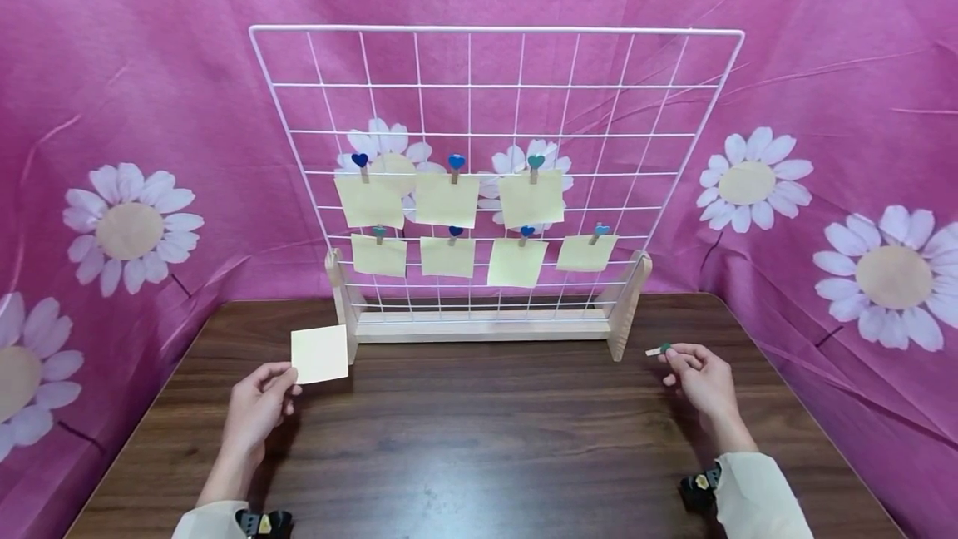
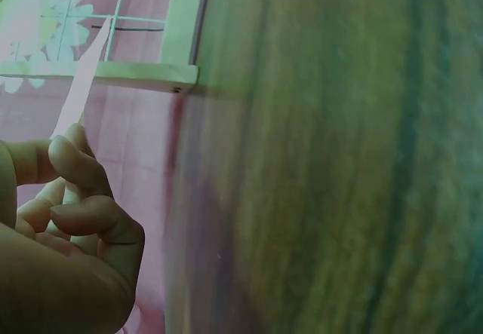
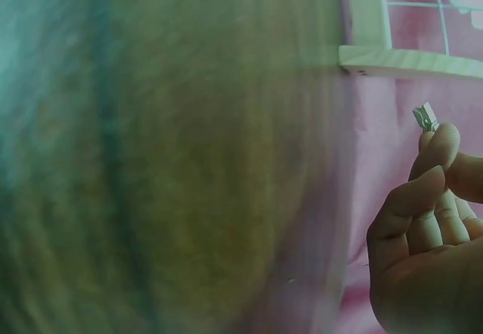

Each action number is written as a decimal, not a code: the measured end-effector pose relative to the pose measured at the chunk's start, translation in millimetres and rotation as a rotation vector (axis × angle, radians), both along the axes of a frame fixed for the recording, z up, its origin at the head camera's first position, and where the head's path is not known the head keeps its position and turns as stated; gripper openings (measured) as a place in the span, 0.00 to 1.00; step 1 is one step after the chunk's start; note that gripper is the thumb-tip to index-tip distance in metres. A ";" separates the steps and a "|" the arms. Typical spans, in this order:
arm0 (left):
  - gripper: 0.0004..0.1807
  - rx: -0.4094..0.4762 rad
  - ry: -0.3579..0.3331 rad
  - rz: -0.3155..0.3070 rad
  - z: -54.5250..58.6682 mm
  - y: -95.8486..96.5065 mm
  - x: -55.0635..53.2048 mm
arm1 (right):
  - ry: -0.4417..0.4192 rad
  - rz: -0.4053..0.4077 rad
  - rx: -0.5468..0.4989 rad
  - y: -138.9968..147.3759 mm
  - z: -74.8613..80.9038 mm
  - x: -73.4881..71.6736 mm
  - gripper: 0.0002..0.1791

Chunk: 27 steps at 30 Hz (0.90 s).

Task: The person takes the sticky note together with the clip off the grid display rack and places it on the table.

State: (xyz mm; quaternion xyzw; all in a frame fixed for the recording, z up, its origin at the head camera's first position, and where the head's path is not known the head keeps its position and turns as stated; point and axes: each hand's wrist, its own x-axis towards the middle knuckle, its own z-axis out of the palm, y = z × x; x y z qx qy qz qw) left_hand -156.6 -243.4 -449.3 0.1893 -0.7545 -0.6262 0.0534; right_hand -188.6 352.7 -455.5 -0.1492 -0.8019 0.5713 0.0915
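My left hand pinches a pale yellow sticky note by its lower left corner, just left of the rack's left foot. In the left wrist view the note shows almost edge-on between thumb and fingers. On the other side, my right hand pinches a small wooden clothespin with a green top, its bare end pointing left. The clothespin's tip sticks out past the fingertips in the right wrist view. Between the hands stands a white wire grid with yellow notes clipped on in two rows.
Heart-topped clothespins in blue and green hold the notes to the grid. A wooden base with two side feet carries it at the back of the brown table. Pink cloth with white flowers hangs behind and around.
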 end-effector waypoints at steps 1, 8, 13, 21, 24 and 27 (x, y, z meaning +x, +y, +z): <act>0.11 -0.002 -0.004 -0.004 -1.2 -1.1 0.0 | -0.010 -0.001 -0.009 0.6 -1.5 0.5 0.12; 0.15 -0.048 -0.040 -0.043 -7.2 -10.4 1.6 | -0.107 0.009 -0.060 4.2 -6.2 3.6 0.12; 0.16 -0.057 -0.075 -0.076 -11.6 -18.1 0.8 | -0.150 0.032 -0.077 8.3 -9.1 4.7 0.09; 0.13 -0.054 -0.106 -0.105 -18.0 -27.6 -3.1 | -0.194 0.076 -0.041 13.3 -10.2 2.8 0.13; 0.13 -0.040 -0.110 -0.111 -20.2 -31.9 -4.5 | -0.210 0.092 -0.025 15.3 -12.7 1.4 0.15; 0.14 -0.034 -0.119 -0.113 -21.2 -35.0 -4.9 | -0.221 0.108 -0.030 16.6 -16.1 -0.5 0.15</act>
